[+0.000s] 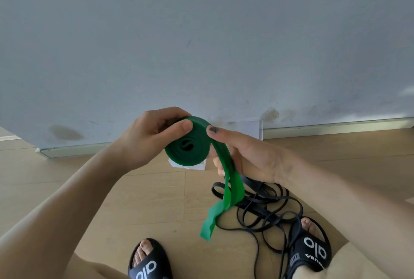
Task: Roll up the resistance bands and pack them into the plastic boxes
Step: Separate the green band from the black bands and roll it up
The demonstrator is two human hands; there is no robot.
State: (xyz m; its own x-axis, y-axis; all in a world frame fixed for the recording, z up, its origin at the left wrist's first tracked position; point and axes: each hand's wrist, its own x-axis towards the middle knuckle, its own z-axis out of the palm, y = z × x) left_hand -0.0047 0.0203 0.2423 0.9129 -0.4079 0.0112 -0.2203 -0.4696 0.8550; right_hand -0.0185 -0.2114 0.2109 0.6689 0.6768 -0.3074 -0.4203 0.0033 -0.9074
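Our two black slides sit at the bottom edge: left slide [150, 263], right slide [310, 254], both on the wood floor [145, 200]. Tangled black bands [264, 207] lie on that floor just ahead of the right slide, some strands running over it.

We hold the green band [188, 144] up in front of us, mostly coiled into a flat roll. Left hand [147, 135] grips the roll: thumb pressed on the top edge, fingers curled behind it. Right hand [251, 157] pinches the band where it leaves the roll, thumb on the outer wrap, fingers curled under; how the fingertips lie we can't tell, band hides them. Loose green tail hangs down from the right hand and ends above the floor, in front of the black tangle.

Behind the roll we see parts of a clear plastic box [253, 128] on the floor against the grey wall [201, 43], and a white corner showing just under the roll. Contents not visible.
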